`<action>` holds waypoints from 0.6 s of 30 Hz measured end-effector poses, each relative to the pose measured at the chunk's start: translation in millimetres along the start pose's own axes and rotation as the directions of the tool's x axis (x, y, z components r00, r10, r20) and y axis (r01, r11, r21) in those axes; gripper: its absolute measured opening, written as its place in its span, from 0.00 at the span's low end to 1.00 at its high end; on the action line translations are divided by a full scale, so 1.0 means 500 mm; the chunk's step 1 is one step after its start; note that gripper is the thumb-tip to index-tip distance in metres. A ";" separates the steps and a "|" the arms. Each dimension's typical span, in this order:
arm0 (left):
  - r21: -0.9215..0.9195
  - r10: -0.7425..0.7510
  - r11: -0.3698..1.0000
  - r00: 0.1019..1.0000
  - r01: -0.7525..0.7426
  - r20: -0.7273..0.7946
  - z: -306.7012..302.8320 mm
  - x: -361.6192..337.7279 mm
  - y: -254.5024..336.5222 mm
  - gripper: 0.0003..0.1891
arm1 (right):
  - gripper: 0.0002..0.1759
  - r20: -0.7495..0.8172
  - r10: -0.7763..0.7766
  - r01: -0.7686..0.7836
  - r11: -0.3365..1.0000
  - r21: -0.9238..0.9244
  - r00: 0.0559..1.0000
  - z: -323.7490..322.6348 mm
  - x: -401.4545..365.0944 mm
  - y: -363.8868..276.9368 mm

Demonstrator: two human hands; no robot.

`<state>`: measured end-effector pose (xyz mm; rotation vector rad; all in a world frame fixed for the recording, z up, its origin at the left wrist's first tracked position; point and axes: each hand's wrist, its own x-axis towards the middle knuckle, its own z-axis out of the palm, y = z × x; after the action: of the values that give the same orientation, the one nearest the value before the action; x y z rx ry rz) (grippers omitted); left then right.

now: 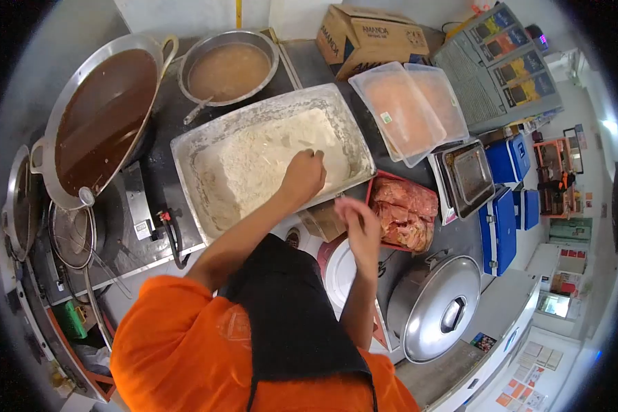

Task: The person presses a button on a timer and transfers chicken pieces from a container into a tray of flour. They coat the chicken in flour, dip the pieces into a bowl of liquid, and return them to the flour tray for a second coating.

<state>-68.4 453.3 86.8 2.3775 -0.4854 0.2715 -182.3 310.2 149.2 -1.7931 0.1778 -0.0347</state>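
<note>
My left hand (304, 180) is over the large metal tray (199, 161) of white flour (250, 165), with its fingers curled together. What they hold, if anything, is hidden. My right hand (361, 230) hovers beside the tray's near right edge, just left of a red tub (371, 196) of raw meat pieces (405, 213). Its fingers are loosely bent and a little apart, and I see nothing between them.
A wide pan of brown liquid (106, 117) and a metal bowl of cloudy liquid (230, 72) stand at the back left. Right of the flour are clear plastic containers (402, 110), stacked metal trays (467, 175) and a large lidded pot (443, 309). A cardboard box (374, 41) sits behind.
</note>
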 end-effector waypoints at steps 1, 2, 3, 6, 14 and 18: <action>-0.047 -0.023 0.999 0.999 0.021 -0.036 -0.032 -0.024 0.011 0.05 | 0.10 -0.034 -0.006 0.006 1.000 -0.001 0.999 0.030 0.037 0.026; -0.097 -0.051 0.994 0.996 0.044 -0.072 -0.050 -0.050 0.019 0.04 | 0.10 -0.036 0.015 -0.016 0.999 -0.032 0.999 0.055 0.069 0.041; -0.106 -0.063 0.993 0.995 0.055 -0.074 -0.057 -0.072 0.020 0.04 | 0.10 -0.034 0.032 -0.034 0.997 -0.063 0.999 0.077 0.093 0.051; -0.247 -0.094 0.968 0.980 0.049 -0.173 -0.084 -0.125 0.023 0.06 | 0.11 0.143 0.407 -0.428 0.804 0.413 0.902 0.124 0.117 0.068; -0.325 -0.066 0.945 0.990 0.022 -0.123 -0.098 -0.180 0.028 0.18 | 0.26 0.241 0.387 -0.413 0.459 0.787 0.890 0.208 0.118 0.080; -0.286 -0.029 0.957 0.972 -0.040 -0.232 -0.076 -0.156 0.021 0.17 | 0.28 0.332 0.213 -0.389 0.628 0.674 0.919 0.206 0.107 0.045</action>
<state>-146.0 492.3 96.6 2.0283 -0.3906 0.4459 -119.5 397.2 100.0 -0.9189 0.2625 0.3056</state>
